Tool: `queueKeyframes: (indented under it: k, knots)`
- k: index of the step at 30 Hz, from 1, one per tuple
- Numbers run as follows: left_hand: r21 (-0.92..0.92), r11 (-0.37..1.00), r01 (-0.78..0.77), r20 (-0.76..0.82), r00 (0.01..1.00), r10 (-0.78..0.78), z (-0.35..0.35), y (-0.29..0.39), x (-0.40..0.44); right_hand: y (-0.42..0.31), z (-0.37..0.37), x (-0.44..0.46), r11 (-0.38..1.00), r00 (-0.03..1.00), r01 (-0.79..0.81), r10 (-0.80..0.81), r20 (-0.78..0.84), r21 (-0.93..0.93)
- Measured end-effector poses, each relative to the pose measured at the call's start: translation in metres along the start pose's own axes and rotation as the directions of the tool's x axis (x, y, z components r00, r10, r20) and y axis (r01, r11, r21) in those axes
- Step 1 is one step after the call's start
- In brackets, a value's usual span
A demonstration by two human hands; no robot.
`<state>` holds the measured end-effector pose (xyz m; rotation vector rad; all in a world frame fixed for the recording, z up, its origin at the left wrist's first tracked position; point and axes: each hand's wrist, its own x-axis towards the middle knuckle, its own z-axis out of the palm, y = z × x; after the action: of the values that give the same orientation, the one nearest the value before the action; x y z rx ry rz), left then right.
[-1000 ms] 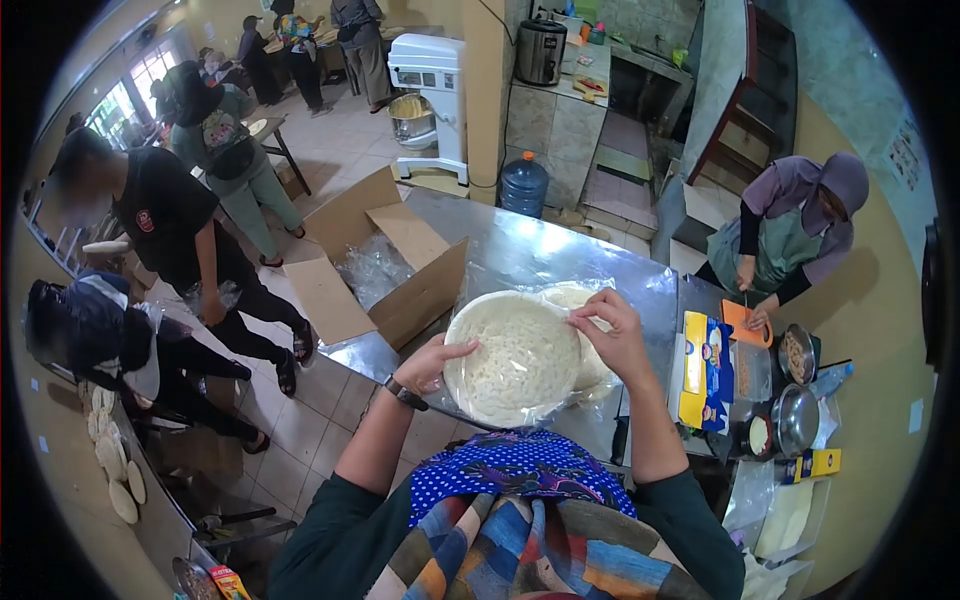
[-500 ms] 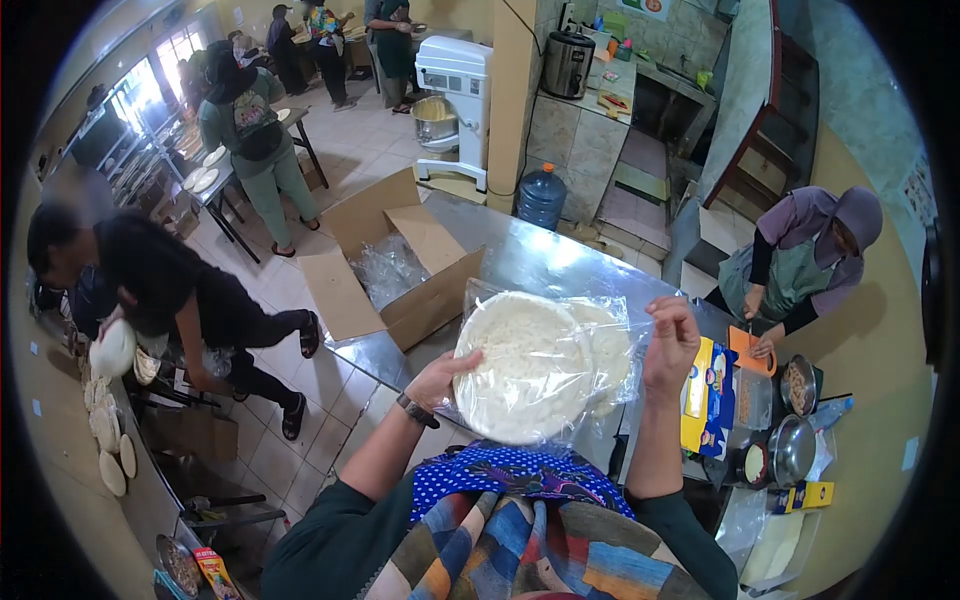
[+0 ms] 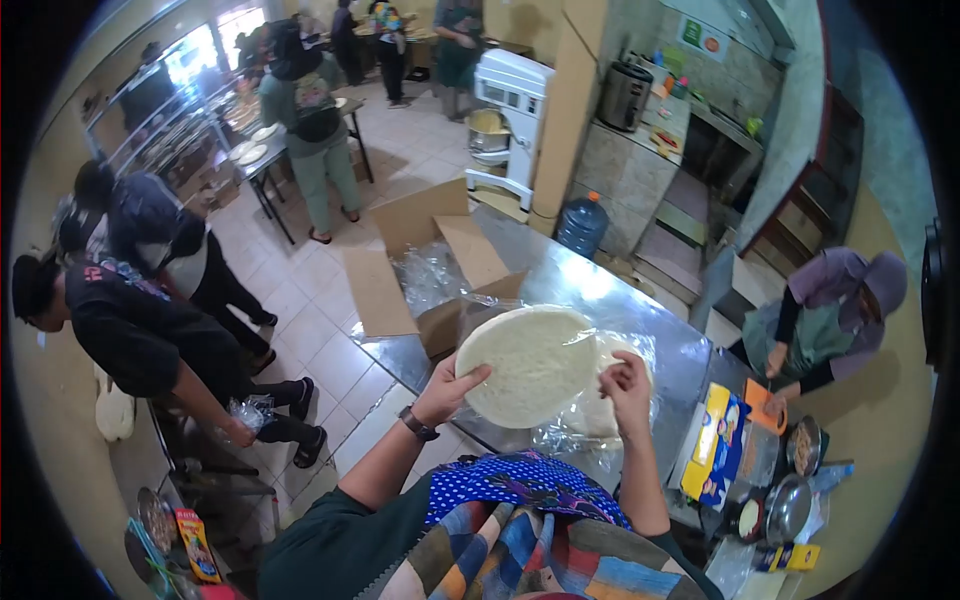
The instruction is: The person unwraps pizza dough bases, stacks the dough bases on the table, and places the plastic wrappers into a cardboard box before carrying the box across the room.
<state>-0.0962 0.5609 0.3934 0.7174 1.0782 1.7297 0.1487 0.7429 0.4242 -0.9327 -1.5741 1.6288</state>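
My left hand (image 3: 445,395) is closed on the left edge of a round, pale pizza base (image 3: 525,375), thumb on top and fingers underneath. The base is held tilted above the metal table, with a clear plastic bag (image 3: 577,405) about it. My right hand (image 3: 627,388) is at the right side of the base, fingers curled in a pinch on what looks like the bag's thin film. Under and beside that hand, another pale base (image 3: 606,418) lies in clear plastic on the table.
An open cardboard box (image 3: 405,300) with clear plastic bags stands at the table's left. At right are a yellow-blue box (image 3: 715,445), an orange cutting board (image 3: 765,405) and metal bowls (image 3: 788,505). A co-worker (image 3: 835,320) works there; others stand at left.
My right hand has come down and inward to the base's edge. My left hand has raised and tilted the base. At left, a person in black has moved, and another person shows behind.
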Motion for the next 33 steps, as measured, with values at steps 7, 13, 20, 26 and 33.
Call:
queueKeyframes:
  k: [7,13,20,26,33]
  knots:
    - [-0.002,0.994,-0.113,-0.204,0.973,0.11,-0.007,-0.005,-0.006,-0.009,-0.016,-0.005,0.759,0.953,-0.171,-0.034,0.3,0.628]
    - [-0.041,0.999,-0.03,-0.109,0.994,0.026,-0.005,-0.006,-0.016,0.018,0.003,-0.001,0.986,0.959,-0.168,0.159,0.235,0.02]
    - [0.074,0.994,-0.075,-0.171,0.982,0.087,0.002,-0.011,-0.018,0.019,0.011,-0.005,0.948,0.95,0.286,-0.262,0.17,-0.139]
    - [0.001,0.997,-0.079,-0.219,0.973,0.077,0.004,-0.008,-0.021,-0.005,0.014,-0.021,0.851,0.921,-0.098,-0.119,0.371,0.516]
    - [0.065,0.996,0.055,0.059,0.997,-0.059,-0.002,-0.001,-0.032,0.011,0.019,-0.016,0.997,0.969,-0.006,0.026,0.246,-0.083]
